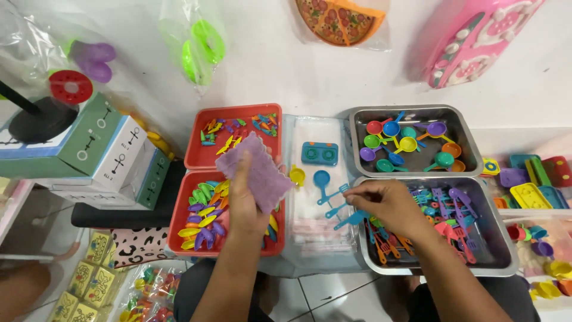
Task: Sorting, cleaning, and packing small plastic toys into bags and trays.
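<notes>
The blue toy spatula lies slanted over the clear plastic bags, blade toward the steel tray, handle down-left. The right hand pinches it with curled fingertips. The left hand grips a nubbly purple cloth above the red tray.

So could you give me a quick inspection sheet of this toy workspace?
Surface: stack of clear plastic bags on the work area, holding a blue toy stove, yellow cup and blue ladle.
Job's things: purple cloth piece; blue toy utensils.
Clutter: red trays of small coloured pieces; metal trays of toy pans and spatulas.
Grips: left hand holds the cloth; right hand pinches a utensil.
Cables: nothing seen.
Surroundings: boxes left, bagged toys on the white wall.
</notes>
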